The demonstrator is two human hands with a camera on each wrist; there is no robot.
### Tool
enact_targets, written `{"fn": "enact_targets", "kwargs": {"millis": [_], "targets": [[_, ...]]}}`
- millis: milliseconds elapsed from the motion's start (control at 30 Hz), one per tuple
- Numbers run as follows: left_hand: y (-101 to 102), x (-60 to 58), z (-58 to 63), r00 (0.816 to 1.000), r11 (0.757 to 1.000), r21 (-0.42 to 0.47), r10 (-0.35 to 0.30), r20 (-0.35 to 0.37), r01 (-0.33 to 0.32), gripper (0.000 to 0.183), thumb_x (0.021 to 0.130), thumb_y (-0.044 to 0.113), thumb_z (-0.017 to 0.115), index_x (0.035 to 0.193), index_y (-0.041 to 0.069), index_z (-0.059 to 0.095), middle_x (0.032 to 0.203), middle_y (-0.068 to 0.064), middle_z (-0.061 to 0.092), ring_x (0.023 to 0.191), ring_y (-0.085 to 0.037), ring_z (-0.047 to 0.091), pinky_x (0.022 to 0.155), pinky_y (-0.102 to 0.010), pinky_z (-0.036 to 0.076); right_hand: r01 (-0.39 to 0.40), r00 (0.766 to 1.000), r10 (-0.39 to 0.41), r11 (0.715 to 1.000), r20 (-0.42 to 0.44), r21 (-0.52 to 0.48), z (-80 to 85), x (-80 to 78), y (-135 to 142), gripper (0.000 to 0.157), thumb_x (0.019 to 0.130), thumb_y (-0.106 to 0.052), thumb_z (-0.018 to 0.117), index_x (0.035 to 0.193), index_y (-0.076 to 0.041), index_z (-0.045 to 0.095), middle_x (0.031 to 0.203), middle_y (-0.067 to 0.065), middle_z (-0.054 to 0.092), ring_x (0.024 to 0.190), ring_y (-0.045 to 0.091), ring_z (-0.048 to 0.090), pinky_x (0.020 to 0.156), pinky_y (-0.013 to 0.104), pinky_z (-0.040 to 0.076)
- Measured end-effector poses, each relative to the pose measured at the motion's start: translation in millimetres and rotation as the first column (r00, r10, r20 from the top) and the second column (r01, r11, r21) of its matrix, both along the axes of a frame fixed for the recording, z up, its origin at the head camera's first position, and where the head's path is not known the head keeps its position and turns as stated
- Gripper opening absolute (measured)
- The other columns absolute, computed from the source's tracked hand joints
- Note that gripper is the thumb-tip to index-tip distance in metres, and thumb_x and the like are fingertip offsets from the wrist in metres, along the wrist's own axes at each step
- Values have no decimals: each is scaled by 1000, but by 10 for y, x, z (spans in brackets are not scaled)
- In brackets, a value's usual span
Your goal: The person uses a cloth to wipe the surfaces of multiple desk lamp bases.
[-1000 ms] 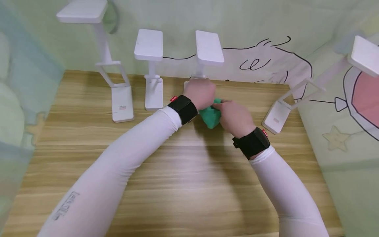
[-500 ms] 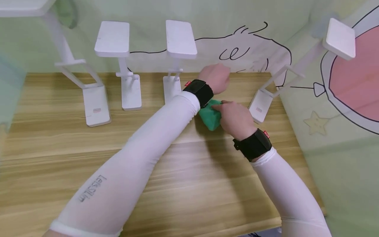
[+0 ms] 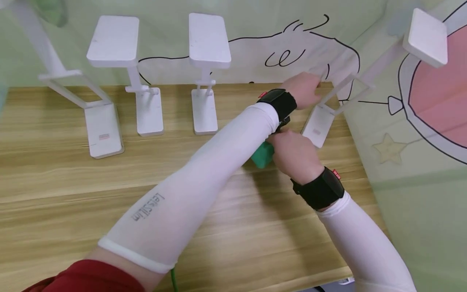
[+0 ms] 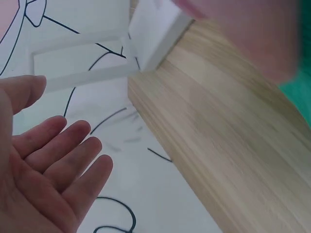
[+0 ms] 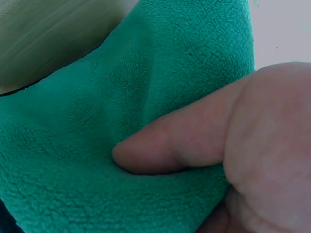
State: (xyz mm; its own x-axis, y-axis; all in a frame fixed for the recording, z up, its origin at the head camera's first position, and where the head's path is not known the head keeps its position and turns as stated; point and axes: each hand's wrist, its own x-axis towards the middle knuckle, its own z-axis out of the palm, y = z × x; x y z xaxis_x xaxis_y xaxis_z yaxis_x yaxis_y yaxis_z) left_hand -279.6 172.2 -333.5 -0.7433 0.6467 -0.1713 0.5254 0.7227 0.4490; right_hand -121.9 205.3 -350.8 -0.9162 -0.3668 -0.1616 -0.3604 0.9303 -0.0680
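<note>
My right hand [image 3: 296, 156] pinches a green cloth [image 3: 262, 156] over the table. In the right wrist view the thumb presses into the fuzzy fabric [image 5: 107, 194], which hangs in folds. My left hand [image 3: 302, 90] reaches across, above the right one, to the back right of the table. Its fingers are extended and hold nothing in the left wrist view, where the hand [image 4: 53, 165] is beside the frame-shaped arm of a white desk lamp [image 4: 153, 36]. That lamp [image 3: 318, 126] stands at the table's right, leaning outward. The left forearm hides part of the cloth.
To the left, more white desk lamps stand along the back: one at far left [image 3: 104, 136], one beside it [image 3: 149, 113] and one nearer the middle [image 3: 204, 115]. The wooden table [image 3: 73, 202] meets a wall with line drawings at the back. A green cord [image 3: 173, 280] shows at the front.
My left hand has moved right, from the middle lamp to near the right-hand lamp. The right hand keeps hold of the cloth. The head view has shifted right, and a red sleeve now shows.
</note>
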Motion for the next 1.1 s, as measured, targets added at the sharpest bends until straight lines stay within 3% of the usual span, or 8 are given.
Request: {"fn": "enact_targets", "kwargs": {"millis": [100,233,400,600,833,967,1033,1100], "targets": [[85,-7,53,999,999,30,-35,32,34,51,104,41,45,150,17,41,148,8,44,121,-3,41,100,-12,30,-5,1000,5,1000,17,-2,59,71,25,33,85,4,51,95,-22,70,83,6,63,73,22,57,44,41,48],[193,4,86,997,997,60,-50,54,47,51,104,39,46,150,18,39,147,7,45,119,-4,42,97,-11,32,-15,1000,15,1000,9,4,95,180,49,40,83,6,50,95,-25,70,88,3,63,74,22,59,44,41,48],[397,83,54,995,998,31,-60,74,58,61,104,39,47,156,18,26,152,8,37,122,-3,40,100,-10,29,-23,1000,23,1000,-5,-1,77,347,60,33,83,7,51,85,-22,67,81,0,60,68,19,57,45,40,49],[622,156,-20,993,993,48,-107,45,105,70,104,42,46,159,18,12,157,11,28,134,4,23,107,-8,16,-33,999,33,999,-20,6,83,486,96,30,83,8,54,78,-20,63,77,-1,59,64,18,57,45,39,48],[651,233,-215,984,980,139,-156,81,143,70,103,35,52,159,17,15,155,6,34,131,2,30,104,-8,23,-33,999,34,999,19,-36,41,552,44,29,87,6,53,86,-19,66,81,0,61,67,17,58,48,40,50],[695,206,-248,978,967,197,-185,98,164,81,102,36,54,160,16,2,160,8,21,132,6,21,104,-6,17,-40,999,41,998,31,-38,48,552,54,31,87,7,53,89,-21,68,84,-1,61,69,18,57,51,40,51],[707,174,-250,976,959,240,-182,119,150,82,101,34,55,159,16,0,160,8,21,132,6,22,104,-5,17,-46,998,47,998,32,-32,54,534,67,32,86,7,53,89,-21,68,84,0,61,69,18,57,52,40,51],[704,145,-243,978,953,276,-166,127,125,76,102,32,55,159,16,8,157,6,29,131,4,26,103,-5,20,-54,998,54,998,35,-21,72,518,76,32,87,6,53,90,-22,69,85,0,61,70,18,57,51,41,51]]}}
